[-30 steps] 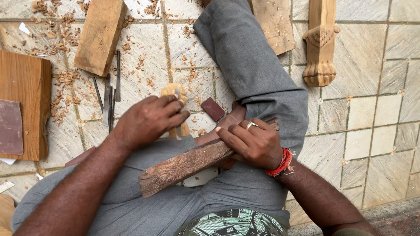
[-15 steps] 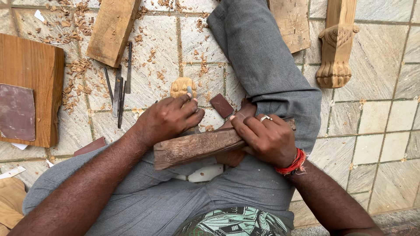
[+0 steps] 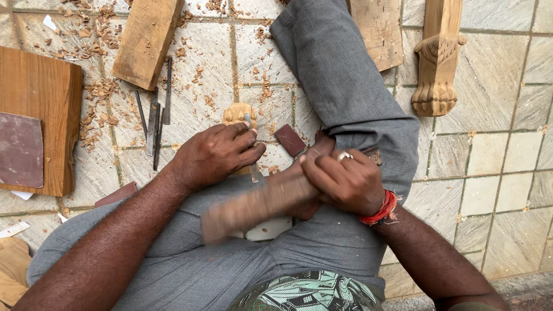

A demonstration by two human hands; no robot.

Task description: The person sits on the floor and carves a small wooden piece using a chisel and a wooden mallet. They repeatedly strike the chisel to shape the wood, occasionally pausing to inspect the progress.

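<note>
Wooden mallet (image 3: 253,208), gripped in right hand (image 3: 345,181), now blurred, swung lower; left hand (image 3: 216,154) pinches chisel (image 3: 249,124) on small carving (image 3: 236,113) — strike underway.

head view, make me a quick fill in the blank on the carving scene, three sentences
1. The right hand grips a blurred wooden ____.
2. The left hand rests on a small pale carved piece and holds a thin metal ____.
3. On the wrist by the right hand sits a ____ thread band.

Missing words: mallet; chisel; red
</note>
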